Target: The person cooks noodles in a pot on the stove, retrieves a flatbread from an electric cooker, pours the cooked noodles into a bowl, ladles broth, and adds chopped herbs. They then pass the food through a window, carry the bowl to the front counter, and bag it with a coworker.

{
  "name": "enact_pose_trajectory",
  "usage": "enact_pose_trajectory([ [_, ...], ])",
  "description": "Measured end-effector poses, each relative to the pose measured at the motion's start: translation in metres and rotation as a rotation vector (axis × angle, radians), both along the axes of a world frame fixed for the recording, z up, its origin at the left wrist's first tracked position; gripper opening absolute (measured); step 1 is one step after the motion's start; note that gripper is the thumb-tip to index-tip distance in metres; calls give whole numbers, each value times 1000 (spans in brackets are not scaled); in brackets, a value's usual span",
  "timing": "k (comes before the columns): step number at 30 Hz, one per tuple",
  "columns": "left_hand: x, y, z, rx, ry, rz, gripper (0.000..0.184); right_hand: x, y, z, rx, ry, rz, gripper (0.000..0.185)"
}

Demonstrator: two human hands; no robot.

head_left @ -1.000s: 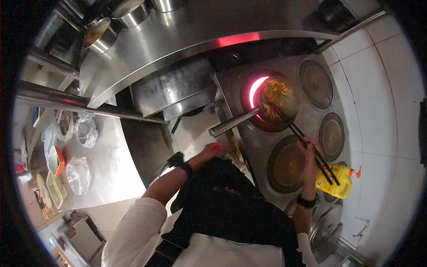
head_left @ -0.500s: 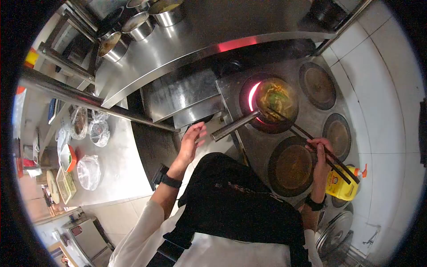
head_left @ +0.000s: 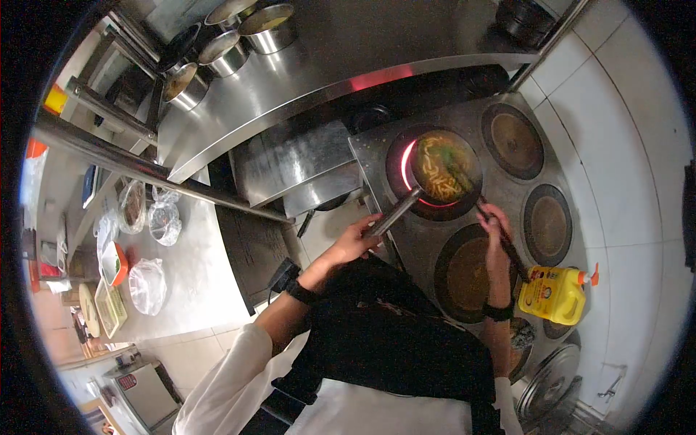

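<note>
Indistinctly, long dark chopsticks (head_left: 513, 254), pinched by the bare right hand (head_left: 496, 223), merge at their tips with pale, green-flecked strips (head_left: 438, 172) inside a round metal pan (head_left: 474, 161) over the glowing red burner (head_left: 404, 165). The left hand (head_left: 354, 239) wraps the pan's silvery tubular handle (head_left: 398, 212), hiding its end.

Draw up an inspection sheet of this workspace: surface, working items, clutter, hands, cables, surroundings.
Surface: stovetop with round burners; one glows red under the pan.
Working items: pan holding noodle-like food; dark chopsticks.
Clutter: yellow bottle near the wall; plastic bags on the side counter.
Hands: left hand grips the pan handle; right hand grips the chopsticks.
Cables: possibly a thin cord by the left wrist device; unclear.
Surroundings: metal pots on the shelf; white tiled wall.
</note>
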State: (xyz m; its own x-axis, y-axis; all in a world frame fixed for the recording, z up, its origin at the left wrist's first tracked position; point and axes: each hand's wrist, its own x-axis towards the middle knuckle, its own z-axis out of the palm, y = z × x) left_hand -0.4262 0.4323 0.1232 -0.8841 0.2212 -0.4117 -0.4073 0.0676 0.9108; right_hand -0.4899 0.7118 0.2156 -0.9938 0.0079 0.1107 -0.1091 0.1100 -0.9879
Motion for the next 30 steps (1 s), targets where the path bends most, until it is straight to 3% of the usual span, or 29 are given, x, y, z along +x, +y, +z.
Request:
enact_pose_trajectory([
  [2, 1, 0, 1, -6, 31, -9, 52, -1, -5, -8, 70, -83, 162, 28],
  [4, 1, 0, 5, -36, 32, -9, 51, 5, 5, -2, 1, -89, 155, 29],
  [7, 0, -2, 2, -27, 13, -29, 51, 19, 26, 36, 1, -47, 23, 24],
  [10, 2, -1, -10, 39, 78, 22, 55, 24, 28, 37, 75, -87, -75, 24],
  [14, 1, -1, -23, 79, 135, 19, 54, 5, 18, -15, 18, -43, -10, 29],
  [22, 1, -1, -11, 12, 52, -10, 55, 39, 27, 23, 12, -2, -136, 31],
  [30, -1, -2, -8, 37, 46, -11, 56, 53, 30, 19, 71, -71, -150, 34],
])
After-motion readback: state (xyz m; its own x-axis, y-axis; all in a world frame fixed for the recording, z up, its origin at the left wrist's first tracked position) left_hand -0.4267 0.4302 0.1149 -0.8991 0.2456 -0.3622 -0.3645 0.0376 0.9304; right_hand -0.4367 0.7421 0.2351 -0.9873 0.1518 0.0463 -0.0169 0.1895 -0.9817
